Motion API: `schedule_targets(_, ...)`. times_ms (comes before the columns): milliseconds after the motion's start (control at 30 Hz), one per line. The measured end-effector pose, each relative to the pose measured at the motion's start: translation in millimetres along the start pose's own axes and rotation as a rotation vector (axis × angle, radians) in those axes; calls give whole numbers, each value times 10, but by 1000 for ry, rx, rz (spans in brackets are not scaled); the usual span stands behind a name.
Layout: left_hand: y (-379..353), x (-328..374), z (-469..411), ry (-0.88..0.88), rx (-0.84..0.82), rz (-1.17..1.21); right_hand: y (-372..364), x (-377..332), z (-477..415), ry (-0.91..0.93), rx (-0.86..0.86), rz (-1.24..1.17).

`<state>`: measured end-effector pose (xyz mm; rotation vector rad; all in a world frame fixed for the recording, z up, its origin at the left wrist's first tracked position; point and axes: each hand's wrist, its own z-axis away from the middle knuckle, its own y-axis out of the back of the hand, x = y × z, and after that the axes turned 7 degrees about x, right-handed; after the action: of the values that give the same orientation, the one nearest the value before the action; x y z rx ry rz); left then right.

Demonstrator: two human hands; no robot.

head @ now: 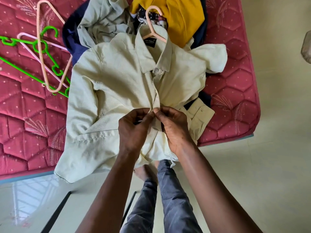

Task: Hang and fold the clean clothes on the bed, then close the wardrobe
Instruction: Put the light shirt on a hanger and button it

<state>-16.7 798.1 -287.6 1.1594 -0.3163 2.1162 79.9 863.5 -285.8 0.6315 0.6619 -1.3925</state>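
Mid-frame, the left hand (134, 126) and right hand (173, 126) both pinch the placket of the cream shirt (117, 84) (on a pink hanger (154, 24)) lying on the bed (30, 125).

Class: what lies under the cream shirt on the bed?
A navy garment peeks out beneath the cream shirt, on the maroon mattress. How far it extends underneath is covered.

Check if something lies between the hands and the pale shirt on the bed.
Nothing visible does. The left hand and the right hand both pinch the front edge of the shirt directly.
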Motion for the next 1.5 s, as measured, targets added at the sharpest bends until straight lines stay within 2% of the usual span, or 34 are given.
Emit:
schedule_targets(133,6,-29,-40,18,-2,29,6,8,-32,5,-21,13)
schedule_targets(200,1,-41,-52,-33,33,19,18,15,-27,8,-18,-8)
schedule_targets(500,-57,16,-26,-278,111,-381,61,74,0,23,-22,-56)
schedule_targets(600,-82,41,-27,-287,147,-447,65,73,-10,43,-7,-63)
schedule_targets(700,-48,23,-81,-244,104,-402,89,11,-34,21,-18,-58)
schedule_targets(833,-1,33,-134,-180,-9,-290,134,-79,-101,-119,-78,-92)
schedule_targets(1033,-46,61,-146,-164,12,-248,142,-111,-143,-152,-108,-73)
schedule_targets(1300,-27,26,-106,-112,-33,-100,182,-115,-187,-63,-131,5)
schedule_targets(1433,-38,57,-137,-149,-45,-143,159,-69,-187,81,-96,96)
schedule_targets(1500,-28,61,-177,-135,-63,-126,160,-73,-193,53,-99,81)
